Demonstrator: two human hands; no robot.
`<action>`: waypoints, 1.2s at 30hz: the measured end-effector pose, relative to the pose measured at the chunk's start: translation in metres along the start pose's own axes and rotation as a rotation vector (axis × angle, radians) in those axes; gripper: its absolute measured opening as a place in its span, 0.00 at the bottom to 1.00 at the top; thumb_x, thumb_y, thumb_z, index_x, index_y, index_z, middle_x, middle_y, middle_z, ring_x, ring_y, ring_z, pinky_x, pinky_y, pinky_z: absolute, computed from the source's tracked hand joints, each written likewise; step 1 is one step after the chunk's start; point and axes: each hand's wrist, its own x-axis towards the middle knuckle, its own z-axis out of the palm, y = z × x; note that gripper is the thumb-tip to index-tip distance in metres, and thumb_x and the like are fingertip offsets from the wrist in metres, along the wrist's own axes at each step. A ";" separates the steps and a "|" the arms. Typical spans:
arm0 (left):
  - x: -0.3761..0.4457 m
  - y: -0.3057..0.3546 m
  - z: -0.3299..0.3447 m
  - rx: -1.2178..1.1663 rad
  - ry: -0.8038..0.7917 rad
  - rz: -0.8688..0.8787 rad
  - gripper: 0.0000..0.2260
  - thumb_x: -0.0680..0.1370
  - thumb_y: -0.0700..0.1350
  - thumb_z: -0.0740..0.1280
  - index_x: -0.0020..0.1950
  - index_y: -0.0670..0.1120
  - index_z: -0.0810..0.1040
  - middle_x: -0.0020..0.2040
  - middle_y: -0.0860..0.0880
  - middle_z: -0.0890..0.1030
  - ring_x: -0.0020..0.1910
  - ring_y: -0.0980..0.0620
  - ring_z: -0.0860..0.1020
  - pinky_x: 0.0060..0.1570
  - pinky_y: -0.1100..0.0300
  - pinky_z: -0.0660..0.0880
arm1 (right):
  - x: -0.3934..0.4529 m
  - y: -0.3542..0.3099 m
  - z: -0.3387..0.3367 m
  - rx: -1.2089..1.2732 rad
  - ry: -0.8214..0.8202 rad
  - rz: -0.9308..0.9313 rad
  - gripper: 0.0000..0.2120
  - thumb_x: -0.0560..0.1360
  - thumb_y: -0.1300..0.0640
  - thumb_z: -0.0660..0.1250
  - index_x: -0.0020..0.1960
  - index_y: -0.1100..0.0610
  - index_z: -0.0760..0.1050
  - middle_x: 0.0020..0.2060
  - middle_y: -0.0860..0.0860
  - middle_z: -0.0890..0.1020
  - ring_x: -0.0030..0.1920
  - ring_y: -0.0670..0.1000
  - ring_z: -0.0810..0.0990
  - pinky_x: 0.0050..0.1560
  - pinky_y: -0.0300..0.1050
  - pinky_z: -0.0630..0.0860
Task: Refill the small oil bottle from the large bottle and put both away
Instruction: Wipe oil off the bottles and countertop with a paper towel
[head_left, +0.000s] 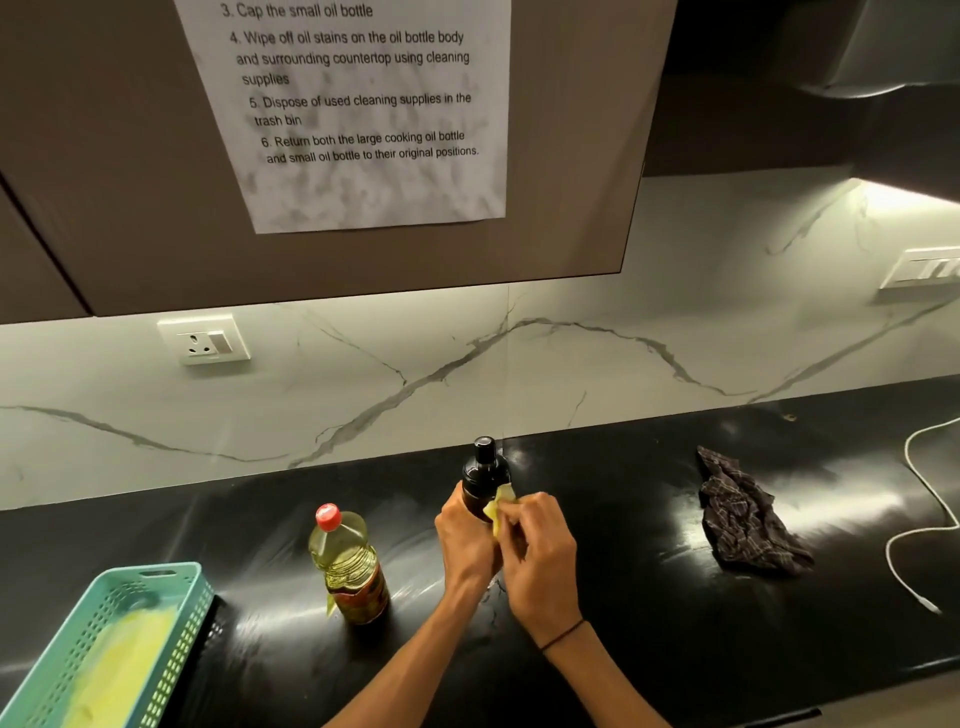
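**Wiping the small bottle on the black surface**

While your left hand wraps around the lower body of the small dark bottle, your right hand pinches a yellow cloth against the bottle's side. The two hands sit close together, touching around the bottle, which stands upright on the black surface with its black cap on. A thin dark band circles your right wrist.

Just to the left of your left hand, apart from it, stands the large bottle, upright, with a red cap on and yellow oil inside; it has a dark label low on its body. Farther left and nearer to you lies a teal basket holding yellow cloths.

Well to the right of your right hand, a crumpled dark checked rag lies on the surface. Beyond it, farther right, a white cable loops across the surface.

Above your hands, a printed sheet hangs on the cabinet door, and a white wall socket sits on the marble wall up to the left.
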 end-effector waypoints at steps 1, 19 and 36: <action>0.000 0.002 -0.003 -0.031 -0.016 -0.013 0.10 0.75 0.39 0.78 0.44 0.49 0.78 0.36 0.51 0.82 0.35 0.54 0.82 0.35 0.64 0.79 | 0.000 -0.005 -0.003 0.062 0.050 0.074 0.07 0.75 0.69 0.69 0.52 0.63 0.83 0.48 0.55 0.81 0.49 0.54 0.80 0.52 0.45 0.78; -0.014 0.023 -0.042 -0.003 -0.505 0.151 0.14 0.66 0.34 0.78 0.49 0.42 0.83 0.44 0.46 0.86 0.42 0.47 0.86 0.50 0.48 0.86 | 0.122 -0.025 -0.043 0.405 -0.962 0.169 0.16 0.77 0.74 0.65 0.47 0.56 0.84 0.41 0.52 0.85 0.44 0.52 0.83 0.51 0.45 0.81; -0.010 0.028 -0.059 0.035 -0.415 0.112 0.12 0.66 0.35 0.78 0.46 0.42 0.83 0.41 0.44 0.86 0.39 0.42 0.86 0.44 0.40 0.85 | 0.071 -0.061 -0.069 -0.111 -0.399 -0.132 0.07 0.80 0.63 0.69 0.57 0.59 0.82 0.50 0.51 0.81 0.52 0.47 0.79 0.59 0.38 0.77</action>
